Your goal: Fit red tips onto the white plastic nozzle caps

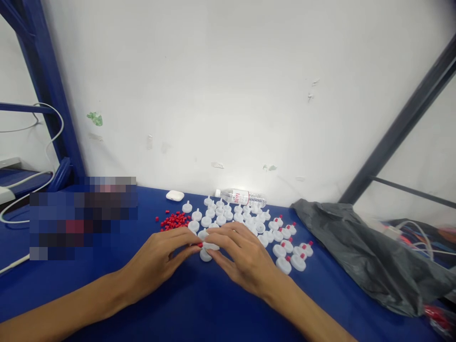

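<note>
Two hands are meeting low on a blue desk [199, 304]: the left hand [160, 259] is pinching a small red plug [200, 245], and the right hand [242, 254] is gripping a white cap [211, 246]. Beyond them are lying a red plug pile [175, 221], rows of white caps [249, 223], a bottle [240, 196] and a grey bag [359, 247].

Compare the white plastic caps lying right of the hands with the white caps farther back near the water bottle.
The white round plastic caps to the right each carry a small red plug on top; the white caps at the back near the clear water bottle show bare white spouts. The right group lies in loose rows nearer the grey plastic bag; the back group clusters beside the pile of loose red plugs. Both share the same round shape and rest on the blue table.
</note>
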Demonstrator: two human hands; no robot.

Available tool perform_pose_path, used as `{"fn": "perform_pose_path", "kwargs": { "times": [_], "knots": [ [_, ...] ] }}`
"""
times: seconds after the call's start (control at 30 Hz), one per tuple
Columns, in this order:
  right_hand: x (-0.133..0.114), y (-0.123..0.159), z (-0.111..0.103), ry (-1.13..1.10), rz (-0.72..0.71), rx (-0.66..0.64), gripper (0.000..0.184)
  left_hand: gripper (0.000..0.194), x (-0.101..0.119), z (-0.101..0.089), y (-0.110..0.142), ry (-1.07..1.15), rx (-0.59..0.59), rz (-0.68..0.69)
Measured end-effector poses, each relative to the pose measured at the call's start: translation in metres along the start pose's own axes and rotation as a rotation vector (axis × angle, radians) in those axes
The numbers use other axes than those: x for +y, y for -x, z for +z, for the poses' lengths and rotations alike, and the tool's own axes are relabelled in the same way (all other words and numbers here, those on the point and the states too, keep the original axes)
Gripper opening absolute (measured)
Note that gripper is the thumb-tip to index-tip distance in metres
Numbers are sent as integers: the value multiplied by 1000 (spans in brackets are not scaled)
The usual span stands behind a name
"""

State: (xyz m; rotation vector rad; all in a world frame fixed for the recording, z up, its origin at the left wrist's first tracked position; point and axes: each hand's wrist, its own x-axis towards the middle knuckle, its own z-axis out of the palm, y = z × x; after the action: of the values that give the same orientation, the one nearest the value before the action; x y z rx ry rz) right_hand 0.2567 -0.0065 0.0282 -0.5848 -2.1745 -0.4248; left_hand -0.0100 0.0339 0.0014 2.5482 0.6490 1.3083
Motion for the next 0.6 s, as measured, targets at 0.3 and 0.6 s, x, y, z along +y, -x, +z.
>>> {"fn": "perform_pose_path", "kwargs": {
  "times": [0.3,0.6],
  "knots": [
    [2,-1,-7,-63,-76,-1,16,22,13,-1,3,37,-52,-22],
    [-6,0,3,-132,-37,114,11,21,19,1,4,44,41,-12]
  ]
}}
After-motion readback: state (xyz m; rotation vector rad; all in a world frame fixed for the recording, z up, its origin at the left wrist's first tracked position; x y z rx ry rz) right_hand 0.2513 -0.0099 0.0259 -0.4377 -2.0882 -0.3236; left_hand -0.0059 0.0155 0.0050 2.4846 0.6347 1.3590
